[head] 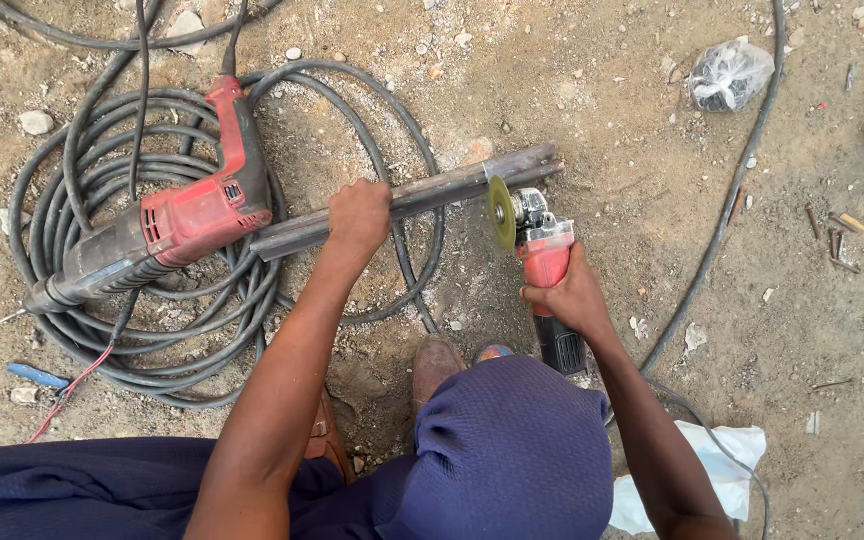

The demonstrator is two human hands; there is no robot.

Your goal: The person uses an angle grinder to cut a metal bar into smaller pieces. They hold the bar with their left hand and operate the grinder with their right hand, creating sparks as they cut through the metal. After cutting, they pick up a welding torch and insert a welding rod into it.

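A long grey steel angle bar (452, 185) lies slanted on the dirt ground. My left hand (357, 215) grips it near its middle. My right hand (567, 295) is closed round the body of a red angle grinder (544, 255). The grinder's yellow-green disc (500, 212) stands upright against the near side of the bar, toward its right end. My knees, in dark blue cloth, and one brown shoe (435, 365) sit just below the bar.
A red hammer drill (167, 225) rests on a coil of black cable (72, 300) at the left. Another black cable (722, 220) runs down the right side. A clear plastic bag (730, 72), rusty nails (832, 235) and white cloth (702, 470) lie around.
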